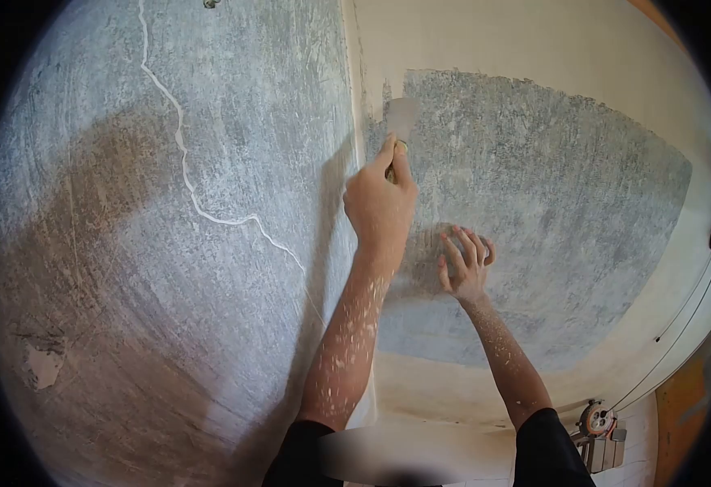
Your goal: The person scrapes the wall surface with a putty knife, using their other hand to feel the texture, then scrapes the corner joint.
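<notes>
My left hand (pixel 381 207) is closed around the handle of a scraper (pixel 401 118), thumb along it and the blade pointing up. The blade lies against the wall, at the upper left edge of a rough grey patch (pixel 550 170) where the cream coating (pixel 493 36) is gone. Lower and to the right, my right hand (pixel 466 264) is open with its fingers spread and slightly bent, over the grey patch. Whether its fingertips press on the wall is hard to tell. Pale flecks dot both forearms.
A mottled grey wall (pixel 242 138) meets the cream one at a corner just left of the scraper. A white jagged line (pixel 183 154) runs down it, with a pale chipped spot (pixel 45 363) low left. A round device (pixel 596 420) with cables sits at lower right.
</notes>
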Demonstrator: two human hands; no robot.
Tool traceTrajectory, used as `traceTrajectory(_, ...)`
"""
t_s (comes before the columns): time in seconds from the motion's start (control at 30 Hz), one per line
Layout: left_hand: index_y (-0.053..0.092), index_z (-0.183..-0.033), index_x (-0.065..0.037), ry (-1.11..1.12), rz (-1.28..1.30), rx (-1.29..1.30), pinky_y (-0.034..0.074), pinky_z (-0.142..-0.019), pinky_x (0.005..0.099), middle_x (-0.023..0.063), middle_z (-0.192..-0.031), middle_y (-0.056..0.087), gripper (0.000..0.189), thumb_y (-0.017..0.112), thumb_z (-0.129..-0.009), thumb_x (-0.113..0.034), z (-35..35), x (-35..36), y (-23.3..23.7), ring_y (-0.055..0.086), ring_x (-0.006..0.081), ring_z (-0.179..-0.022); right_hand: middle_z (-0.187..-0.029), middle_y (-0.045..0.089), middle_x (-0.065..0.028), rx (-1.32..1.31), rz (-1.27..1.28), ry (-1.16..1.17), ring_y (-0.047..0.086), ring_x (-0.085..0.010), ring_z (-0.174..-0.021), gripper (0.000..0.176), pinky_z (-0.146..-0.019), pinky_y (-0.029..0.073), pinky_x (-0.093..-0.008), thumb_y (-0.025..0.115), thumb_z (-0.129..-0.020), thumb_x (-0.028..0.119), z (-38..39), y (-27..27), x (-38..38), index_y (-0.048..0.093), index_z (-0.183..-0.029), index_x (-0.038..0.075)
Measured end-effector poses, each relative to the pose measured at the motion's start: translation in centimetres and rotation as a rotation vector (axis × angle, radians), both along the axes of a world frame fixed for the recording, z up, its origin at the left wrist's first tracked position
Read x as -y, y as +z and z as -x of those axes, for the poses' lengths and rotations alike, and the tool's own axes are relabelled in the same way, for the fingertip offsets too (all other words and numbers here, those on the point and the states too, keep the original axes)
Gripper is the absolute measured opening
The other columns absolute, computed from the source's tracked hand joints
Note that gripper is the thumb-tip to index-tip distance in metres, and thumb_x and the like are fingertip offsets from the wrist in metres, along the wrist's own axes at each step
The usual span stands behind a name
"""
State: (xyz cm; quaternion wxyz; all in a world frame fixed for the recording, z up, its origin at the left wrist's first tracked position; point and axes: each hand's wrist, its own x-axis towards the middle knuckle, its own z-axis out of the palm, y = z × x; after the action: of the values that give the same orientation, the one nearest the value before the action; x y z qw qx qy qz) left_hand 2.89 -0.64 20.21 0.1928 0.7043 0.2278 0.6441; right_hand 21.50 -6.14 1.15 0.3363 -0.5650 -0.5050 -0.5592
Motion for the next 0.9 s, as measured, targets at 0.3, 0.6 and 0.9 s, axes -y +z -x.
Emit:
traceTrajectory(0.3,0.068,-0.123,-0.006,-0.018,0.023,-0.027,0.055,-0.078,0.0319,0.019,-0.097,0.073,0.033,0.056,-0.099,-0.026,-0.4,0.1,0.7,0.073,0.0262,-0.091,-0.138,0.053,-0.0063,0.015,-0.007,0.012,0.042,-0.0232,-0.132,0.041,-0.116,0.014,-0.0456,0.058,-0.086,0.023,-0.4,0.4,0.2,0.063,-0.126,0.015)
traceTrajectory(0.6,0.067,-0.122,-0.004,-0.027,0.061,-0.025,0.055,-0.075,0.0326,0.0196,-0.096,0.073,0.036,0.053,-0.1,-0.029,0.0,0.6,1.7,0.073,0.027,-0.089,-0.139,0.053,-0.0056,0.006,0.003,0.022,0.039,-0.0224,-0.134,0.041,-0.117,0.013,-0.0453,0.057,-0.087,0.025,-0.3,0.1,0.2,0.063,-0.127,0.017)
traceTrajectory(0.9,0.067,-0.122,-0.003,-0.032,0.062,-0.102,0.055,-0.075,0.0338,0.0235,-0.099,0.071,0.035,0.053,-0.1,-0.026,-0.5,2.3,0.7,0.072,0.0306,-0.091,-0.14,0.052,-0.0049,0.003,0.0,0.011,0.039,-0.022,-0.134,0.042,-0.116,0.014,-0.0457,0.057,-0.087,0.027,0.0,-0.3,0.1,0.063,-0.127,0.018)
